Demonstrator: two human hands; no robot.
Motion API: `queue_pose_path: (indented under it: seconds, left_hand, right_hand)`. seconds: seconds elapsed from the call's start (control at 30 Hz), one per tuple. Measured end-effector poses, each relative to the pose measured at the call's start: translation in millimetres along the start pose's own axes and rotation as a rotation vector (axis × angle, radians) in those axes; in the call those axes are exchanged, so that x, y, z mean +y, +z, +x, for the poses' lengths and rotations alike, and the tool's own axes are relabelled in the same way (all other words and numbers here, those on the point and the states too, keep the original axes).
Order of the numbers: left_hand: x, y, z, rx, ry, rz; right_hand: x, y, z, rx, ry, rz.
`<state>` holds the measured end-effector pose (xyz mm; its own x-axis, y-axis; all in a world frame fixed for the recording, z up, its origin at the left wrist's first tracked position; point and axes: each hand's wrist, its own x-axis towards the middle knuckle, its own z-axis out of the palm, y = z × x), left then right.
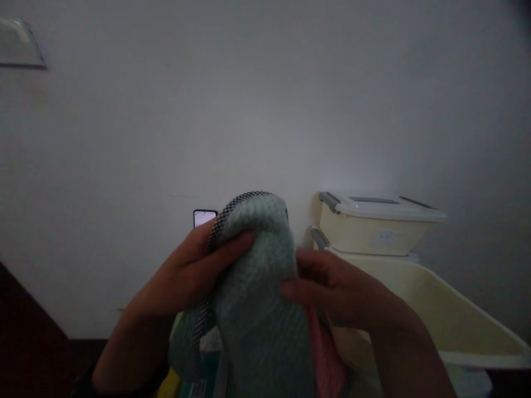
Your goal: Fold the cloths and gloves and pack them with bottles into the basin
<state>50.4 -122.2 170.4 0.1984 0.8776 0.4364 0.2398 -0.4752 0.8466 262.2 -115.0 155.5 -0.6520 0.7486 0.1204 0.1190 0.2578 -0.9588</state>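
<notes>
Pale plain wall [257, 110], dim light. Right of the lidded cream bin [373, 229]: bare wall. Far left of bin: dark red surface [25, 331], low; pale-framed panel [20, 44], higher up, cut off.

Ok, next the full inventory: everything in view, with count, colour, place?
Green cloth: 1, pale green, checked dark-and-white trim, centre, in both hands
Pink cloth: 1, pink, below right hand
Phone: 1, dark edge, lit screen, behind left hand
Lidded box: 1, cream, whitish lid, grey latch, right
Bin: 1, cream, open, below lidded box
Yellow item: 1, yellow, bottom edge, unclear
Teal item: 1, teal, bottom edge, unclear
Panel: 1, greyish, top left
Wall: 1, grey-white, background
Dark surface: 1, dark red, lower left
Left hand: 1, bare, gripping green cloth
Right hand: 1, bare, at its right edge
</notes>
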Motion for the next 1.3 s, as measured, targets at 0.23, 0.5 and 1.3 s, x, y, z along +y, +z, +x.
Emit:
queue_pose_path:
  seconds: [0.23, 0.5, 1.3]
  left_hand:
    - [-33.4, -9.1, 25.7, 0.080, -0.083, 0.049]
    - [-63.8, 7.2, 39.6, -0.119, -0.181, -0.028]
    - [-54.7, 17.6, 38.3, 0.159, 0.319, -0.074]
  right_hand:
    - [-8.6, -21.5, -13.0, 0.282, -0.084, 0.327]
    - [-10.2, -39.4, -14.0, 0.768, -0.203, 0.079]
    - [2.0, -28.9, -14.5, 0.208, 0.054, -0.501]
